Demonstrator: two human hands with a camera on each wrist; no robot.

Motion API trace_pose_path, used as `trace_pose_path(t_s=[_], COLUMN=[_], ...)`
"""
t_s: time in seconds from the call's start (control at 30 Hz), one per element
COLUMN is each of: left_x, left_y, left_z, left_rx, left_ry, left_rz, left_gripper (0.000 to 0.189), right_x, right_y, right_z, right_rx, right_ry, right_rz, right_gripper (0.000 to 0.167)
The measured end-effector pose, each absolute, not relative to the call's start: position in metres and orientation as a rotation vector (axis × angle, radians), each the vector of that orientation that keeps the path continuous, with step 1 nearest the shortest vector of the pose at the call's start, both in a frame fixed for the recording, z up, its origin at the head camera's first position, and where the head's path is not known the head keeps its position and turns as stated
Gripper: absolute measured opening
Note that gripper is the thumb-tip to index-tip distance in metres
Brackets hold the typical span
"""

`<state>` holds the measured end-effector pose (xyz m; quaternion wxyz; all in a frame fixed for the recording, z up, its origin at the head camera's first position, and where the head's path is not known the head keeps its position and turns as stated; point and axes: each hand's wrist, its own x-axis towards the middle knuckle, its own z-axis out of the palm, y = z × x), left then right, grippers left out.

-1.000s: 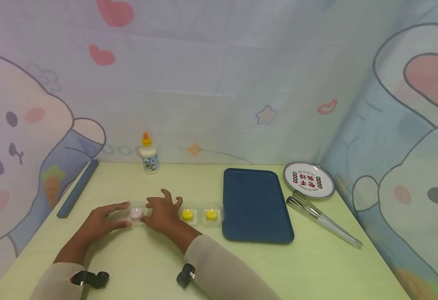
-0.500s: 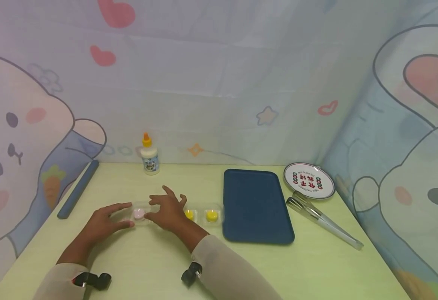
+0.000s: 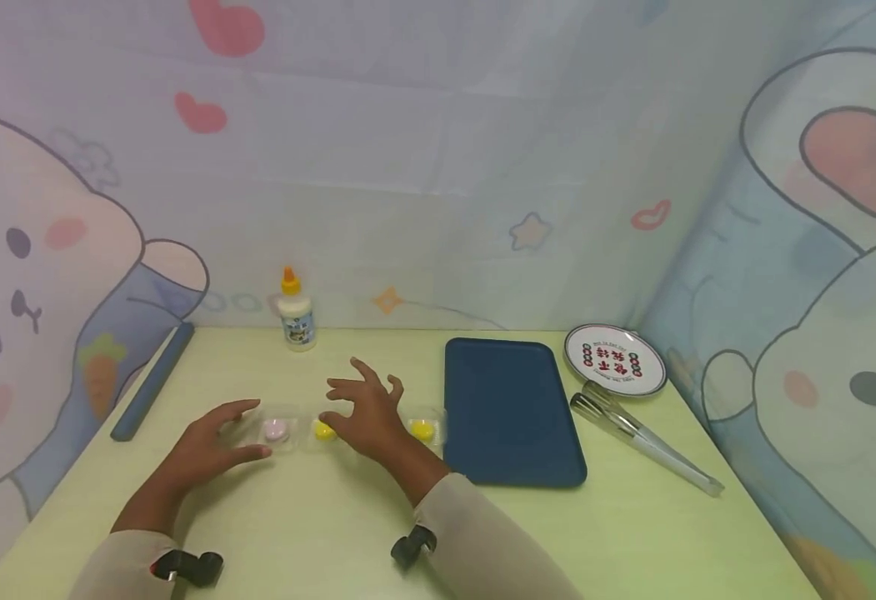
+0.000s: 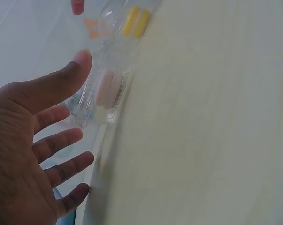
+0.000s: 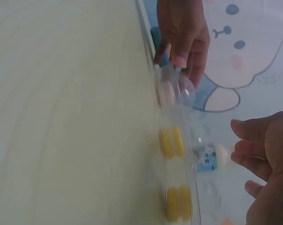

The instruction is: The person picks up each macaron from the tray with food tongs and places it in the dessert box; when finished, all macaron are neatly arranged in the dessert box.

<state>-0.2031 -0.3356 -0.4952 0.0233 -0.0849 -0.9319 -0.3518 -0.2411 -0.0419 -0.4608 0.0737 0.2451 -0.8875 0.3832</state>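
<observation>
A long clear plastic pack [image 3: 304, 442] of macarons lies on the table. Inside it, a pink macaron [image 3: 276, 430] sits at the left end, with yellow macarons [image 3: 422, 430] further right. My left hand [image 3: 208, 446] is beside the left end, its thumb and fingers spread apart; whether it touches the plastic I cannot tell. In the left wrist view nothing is between its fingers [image 4: 66, 140]. Over the pack's middle is my right hand [image 3: 368, 417], fingers loosely bent and holding nothing, hiding part of the pack. The right wrist view shows a gap between its fingertips and the plastic.
Right of the pack lies a dark blue tray [image 3: 513, 417]. Beyond it are a white plate [image 3: 614, 360] with red lettering and metal tongs [image 3: 648, 442]. A glue bottle [image 3: 297, 317] stands at the back. A blue-grey bar [image 3: 154, 382] lies along the left edge.
My right hand has moved right along the pack, from beside the pink macaron to over the middle, uncovering a yellow macaron. My left hand has stayed nearly still.
</observation>
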Motion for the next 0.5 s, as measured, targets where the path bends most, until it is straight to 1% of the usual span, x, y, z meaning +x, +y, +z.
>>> trace_pose_path(t_s=[0.13,0.27,0.5], left_x=[-0.2,-0.198,-0.196], left_y=[-0.329,-0.324,-0.308], left_z=[-0.491,-0.487,-0.485], left_rx=[-0.272,-0.277,-0.173], left_ry=[-2.872,-2.872,-2.907], left_rz=[-1.087,-1.071,-0.858], left_gripper=[0.092,0.091,0.093], right_x=[-0.242,-0.242,-0.234], right_y=[-0.02,0.002,0.042], right_z=[-0.462,-0.466,-0.473], right_rx=[0.698,0.644,0.566], right_ry=[-2.672,-2.647,-2.635], right_rz=[1.125,1.107,1.02], right_gripper=[0.031,0.031,0.033])
